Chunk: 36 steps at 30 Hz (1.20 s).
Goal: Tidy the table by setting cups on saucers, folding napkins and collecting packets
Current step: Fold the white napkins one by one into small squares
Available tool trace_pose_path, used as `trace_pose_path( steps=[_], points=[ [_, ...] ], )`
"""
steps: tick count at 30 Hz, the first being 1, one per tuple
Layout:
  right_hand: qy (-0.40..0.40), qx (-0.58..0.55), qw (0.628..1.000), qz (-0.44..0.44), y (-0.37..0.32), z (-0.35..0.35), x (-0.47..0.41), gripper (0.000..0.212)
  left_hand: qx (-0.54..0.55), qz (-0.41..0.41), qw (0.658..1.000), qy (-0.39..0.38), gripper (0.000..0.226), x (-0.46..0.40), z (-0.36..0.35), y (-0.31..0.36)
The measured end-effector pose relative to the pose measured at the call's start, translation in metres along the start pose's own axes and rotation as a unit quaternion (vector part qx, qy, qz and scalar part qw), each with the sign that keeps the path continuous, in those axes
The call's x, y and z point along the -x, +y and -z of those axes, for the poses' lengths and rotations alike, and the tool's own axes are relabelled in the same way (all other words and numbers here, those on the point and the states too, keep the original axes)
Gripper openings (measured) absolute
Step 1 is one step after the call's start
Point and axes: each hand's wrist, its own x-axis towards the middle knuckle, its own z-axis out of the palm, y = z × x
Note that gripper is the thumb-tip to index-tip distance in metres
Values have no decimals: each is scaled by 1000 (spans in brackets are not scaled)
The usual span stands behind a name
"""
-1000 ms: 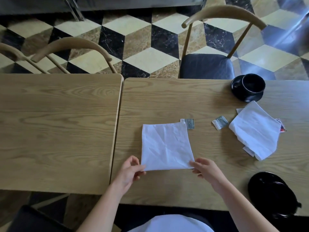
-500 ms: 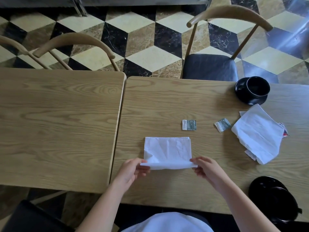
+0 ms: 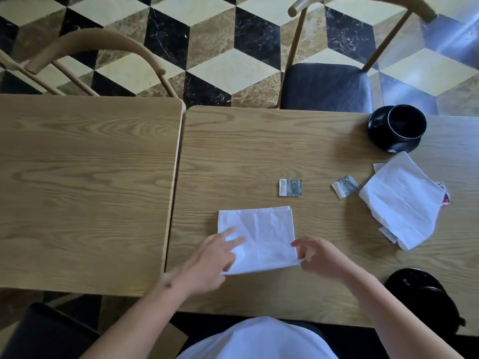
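Observation:
A white napkin (image 3: 261, 237), folded in half into a rectangle, lies on the right-hand wooden table (image 3: 246, 151) in front of me. My left hand (image 3: 212, 260) rests flat on its left part with the fingers spread. My right hand (image 3: 318, 257) pinches its near right corner. Two small grey packets (image 3: 290, 187) (image 3: 346, 186) lie beyond it. To the right a second, rumpled napkin (image 3: 401, 203) covers a red-edged packet (image 3: 445, 200). One black cup (image 3: 407, 123) stands on its saucer (image 3: 375, 130) at the far right. Another black cup and saucer (image 3: 420, 294) sit at the near right edge.
A second wooden table (image 3: 85, 190) adjoins on the left with a narrow gap between them. Across the tables stand a chair with a dark seat (image 3: 326, 86) and a curved wooden chair back (image 3: 103, 45). The floor is patterned tile.
The napkin went from lying flat and square to being folded in half. My left hand left the near edge and now lies flat on the napkin; my right hand stays at the near right corner.

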Motion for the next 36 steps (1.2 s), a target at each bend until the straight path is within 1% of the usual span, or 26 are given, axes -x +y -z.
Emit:
trace_pose_path(
  steps=[1, 3, 4, 6, 8, 9, 11, 12, 13, 14, 15, 17, 19, 22, 25, 27, 30, 33, 36],
  points=[
    [-10, 67, 997, 28, 2, -8, 2, 32, -46, -41, 998, -31, 22, 1, -6, 4],
    [-33, 127, 988, 80, 9, -22, 4, 25, -108, -88, 986, -92, 18, 2, -16, 8],
    [-43, 139, 985, 98, 12, -28, 4, 25, -124, -91, 980, -123, 12, 1, -16, 8],
    [-55, 148, 982, 107, 15, -36, 3, 23, -142, -85, 972, -168, 14, -2, -15, 7],
    [-55, 153, 983, 88, 14, -40, 3, 19, -163, -86, 966, -181, 15, -3, -16, 7],
    [-51, 157, 983, 80, 13, -40, 3, 22, -167, -89, 966, -175, 13, -3, -16, 8],
    [-49, 169, 982, 68, 9, -38, 2, 40, -127, -78, 977, -154, 8, 2, -18, 5],
    [-50, 166, 983, 59, 7, -36, 2, 40, -81, -55, 985, -144, 8, 6, -19, 3],
    [-49, 153, 986, 50, 5, -35, 2, 33, -29, -18, 990, -136, 12, 10, -20, 1],
    [-46, 129, 990, 42, 4, -33, 2, 26, 25, 28, 991, -127, 14, 14, -20, -1],
    [-39, 100, 994, 27, 4, -32, 1, 24, 75, 75, 988, -111, 16, 17, -20, -2],
    [-10, 44, 999, -8, 5, -30, -2, 23, 167, 152, 973, -52, 20, 17, -20, -3],
    [21, -8, 999, -40, 5, -29, -5, 17, 237, 208, 949, 5, 23, 12, -21, -6],
    [50, -98, 991, -70, 4, -28, -11, 13, 307, 294, 904, 44, 25, -1, -24, -12],
    [71, -182, 978, -75, 2, -27, -20, 6, 341, 351, 868, 90, 28, -14, -28, -17],
    [92, -211, 970, -83, 0, -25, -27, 3, 340, 375, 856, 102, 28, -21, -29, -18],
    [122, -201, 969, -78, -5, -20, -35, 4, 336, 399, 847, 104, 28, -30, -27, -23],
    [132, -169, 975, -57, -12, -16, -40, 8, 350, 406, 839, 98, 27, -35, -25, -28],
    [143, -139, 979, -47, -17, -13, -48, 4, 345, 413, 837, 102, 28, -41, -21, -30]
  ],
)
